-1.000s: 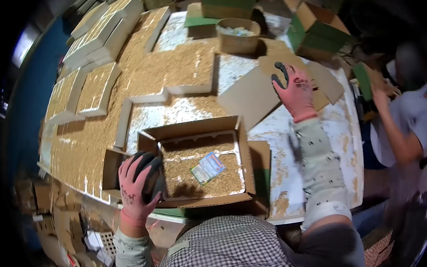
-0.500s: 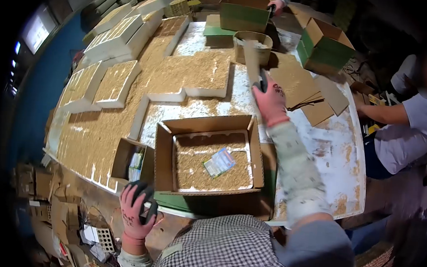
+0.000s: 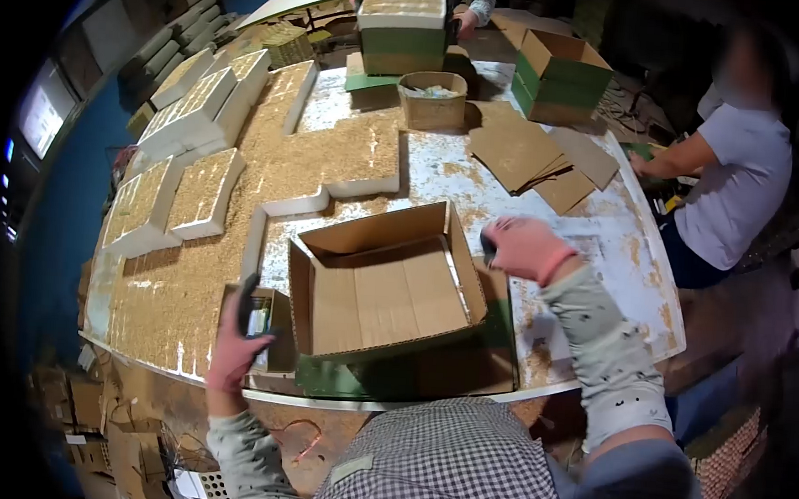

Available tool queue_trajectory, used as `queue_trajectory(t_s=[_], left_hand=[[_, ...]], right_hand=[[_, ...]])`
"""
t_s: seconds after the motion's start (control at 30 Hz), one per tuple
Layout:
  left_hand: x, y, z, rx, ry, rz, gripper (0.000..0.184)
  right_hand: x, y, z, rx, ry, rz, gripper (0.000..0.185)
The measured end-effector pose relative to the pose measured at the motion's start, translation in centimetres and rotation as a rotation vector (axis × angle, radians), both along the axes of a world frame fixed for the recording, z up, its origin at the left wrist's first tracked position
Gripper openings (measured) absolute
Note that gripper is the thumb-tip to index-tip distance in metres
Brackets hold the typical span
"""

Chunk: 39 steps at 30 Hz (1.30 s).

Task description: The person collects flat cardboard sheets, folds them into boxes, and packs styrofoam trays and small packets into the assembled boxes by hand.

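My left hand (image 3: 237,340), in a pink glove with dark fingertips, is open at the left of the cardboard box (image 3: 384,345), thumb apart from the fingers. It is over a small box (image 3: 277,333) with packets inside, partly covering it. A brown cardboard sheet (image 3: 388,294) lies inside the larger box and hides the tray under it. My right hand (image 3: 529,248), gloved the same way, hovers just right of that box. Its fingers bend downward and are partly hidden, so its grip cannot be made out.
White trays of grainy brown material (image 3: 206,192) fill the table's left. Cardboard sheets (image 3: 520,152), a round tub (image 3: 433,105) and a green-brown box (image 3: 561,81) stand beyond. Another person's gloved hands hold a white tray (image 3: 403,7) at the back; a person (image 3: 743,170) works at right.
My right hand has come back toward me from the tub, and the cardboard sheet it held now lies in the box over the tray and packet. My left hand has moved up beside the small box.
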State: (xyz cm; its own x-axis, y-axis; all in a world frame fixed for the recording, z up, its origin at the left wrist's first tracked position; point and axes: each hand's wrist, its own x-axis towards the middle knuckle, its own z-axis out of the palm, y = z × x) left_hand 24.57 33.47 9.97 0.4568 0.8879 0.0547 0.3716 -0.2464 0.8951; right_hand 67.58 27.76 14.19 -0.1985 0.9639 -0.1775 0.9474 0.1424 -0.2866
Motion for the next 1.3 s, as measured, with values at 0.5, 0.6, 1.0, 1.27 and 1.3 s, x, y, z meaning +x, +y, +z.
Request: queue_trajectory(t_s=[0.5, 0.6, 1.0, 1.27, 1.3], left_hand=[[8.7, 0.3, -6.8, -0.339, -0.007, -0.028, 0.045], [12.4, -0.1, -5.1, -0.481, -0.075, -0.204, 0.043], [17.8, 8.1, -14.8, 0.412, 0.779, -0.433, 0.063], [17.5, -0.2, 7.7, 1.051, 0.300, -0.151, 0.038], [17.5, -1.1, 7.6, 0.999, 0.329, -0.192, 0.049]], right_hand=[[-6.9, -6.6, -13.0, -0.032, 1.252, -0.521, 0.112], [-5.5, -12.1, -12.6, 0.000, 1.336, -0.825, 0.114], [5.3, -23.8, -16.1, 0.882, 1.745, -1.372, 0.060], [-3.2, -12.3, 4.2, 0.779, -0.076, -0.335, 0.061], [-4.2, -10.3, 5.0, 0.722, -0.177, -0.203, 0.063]])
